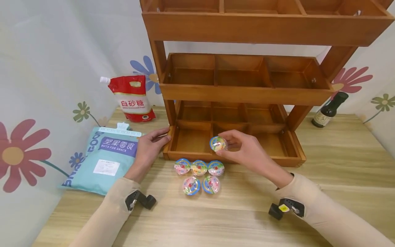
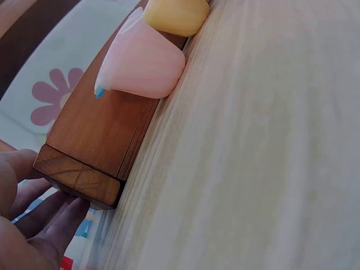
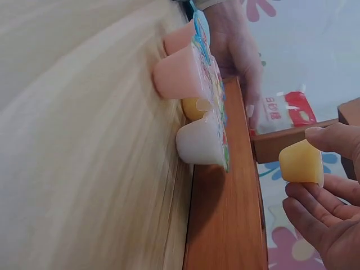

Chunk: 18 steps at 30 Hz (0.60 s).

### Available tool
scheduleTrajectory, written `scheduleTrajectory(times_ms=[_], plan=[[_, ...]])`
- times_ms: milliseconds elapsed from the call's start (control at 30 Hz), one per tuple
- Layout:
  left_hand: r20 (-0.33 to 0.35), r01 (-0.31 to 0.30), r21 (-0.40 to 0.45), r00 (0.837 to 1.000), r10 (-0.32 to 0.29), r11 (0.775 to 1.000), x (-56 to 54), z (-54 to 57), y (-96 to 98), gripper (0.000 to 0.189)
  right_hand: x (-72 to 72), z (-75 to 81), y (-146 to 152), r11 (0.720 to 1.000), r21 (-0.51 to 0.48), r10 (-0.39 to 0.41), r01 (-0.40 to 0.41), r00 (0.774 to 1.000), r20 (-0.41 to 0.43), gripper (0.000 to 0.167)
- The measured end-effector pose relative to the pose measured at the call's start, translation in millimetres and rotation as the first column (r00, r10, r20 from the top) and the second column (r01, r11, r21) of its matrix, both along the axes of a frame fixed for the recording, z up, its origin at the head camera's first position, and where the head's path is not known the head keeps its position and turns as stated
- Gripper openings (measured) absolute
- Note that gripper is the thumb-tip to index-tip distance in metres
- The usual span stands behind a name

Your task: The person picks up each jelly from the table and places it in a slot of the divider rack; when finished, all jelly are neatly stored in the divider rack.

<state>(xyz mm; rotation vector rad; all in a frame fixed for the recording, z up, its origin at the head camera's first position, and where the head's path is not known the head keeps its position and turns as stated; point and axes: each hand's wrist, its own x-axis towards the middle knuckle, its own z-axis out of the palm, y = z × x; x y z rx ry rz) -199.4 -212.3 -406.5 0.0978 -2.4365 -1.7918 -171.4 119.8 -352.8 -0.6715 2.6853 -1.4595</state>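
My right hand pinches a yellow jelly cup between thumb and fingertips, raised over the front board of the wooden rack's lowest tier. From the right wrist, the held cup's yellow side shows. My left hand rests against the rack's lower left front corner, fingers fairly straight, and in the left wrist view its fingertips touch the wooden end. Several more jelly cups stand on the table in front of the rack: three in a row, with a yellow one in the middle, and two pink ones nearer me.
The wooden rack rises in tiers with divided compartments. To its left stand a red-and-white sugar pouch and a teal nut snack bag with a clip on top. A dark bottle stands at its right, by the curtain.
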Motion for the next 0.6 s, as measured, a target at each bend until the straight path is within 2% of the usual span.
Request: scheduleTrajectory(times_ms=[333, 600], plan=[[0.001, 0.001, 0.016, 1.0, -0.001, 1.0, -0.1, -4.0, 0.9, 0.038, -25.2, -1.1, -34, 0.999, -0.007, 0.049, -0.049, 0.998, 0.037, 0.051], [-0.009, -0.006, 0.018, 1.0, 0.006, 1.0, 0.3, -0.9, 1.0, 0.038, -44.8, 1.0, -54, 0.997, 0.026, 0.07, -0.072, 0.995, 0.075, 0.05]])
